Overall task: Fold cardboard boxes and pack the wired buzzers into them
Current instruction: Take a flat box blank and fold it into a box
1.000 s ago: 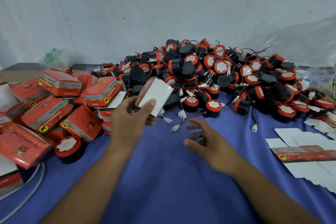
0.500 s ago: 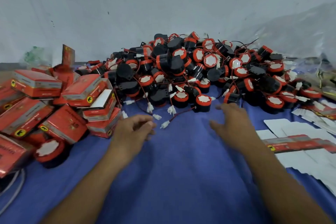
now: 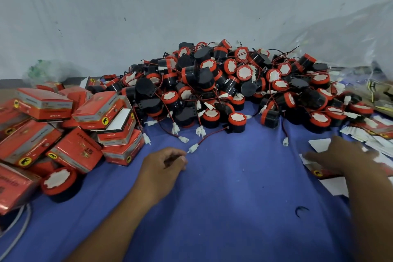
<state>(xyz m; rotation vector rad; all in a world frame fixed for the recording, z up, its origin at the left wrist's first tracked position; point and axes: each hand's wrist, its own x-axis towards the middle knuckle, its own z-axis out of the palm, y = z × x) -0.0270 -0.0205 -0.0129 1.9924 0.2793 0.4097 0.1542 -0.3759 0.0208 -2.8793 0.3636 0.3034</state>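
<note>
A blue-covered tabletop (image 3: 234, 208) carried everything. At its far middle lay a big heap of wired buzzers (image 3: 223, 83), black with red rims, their wires and white plugs trailing forward. Folded red boxes (image 3: 63, 134) were piled loosely on the left, and flat cardboard blanks (image 3: 338, 186) lay on the right. The left hand (image 3: 163, 169) rested on the cloth, fingers loosely curled and holding nothing. The right hand (image 3: 340, 155), blurred, had its fingers spread flat over the blanks. One lone buzzer (image 3: 58, 181) sat beside the boxes. A white plug (image 3: 193, 148) lay just beside the left fingertips.
</note>
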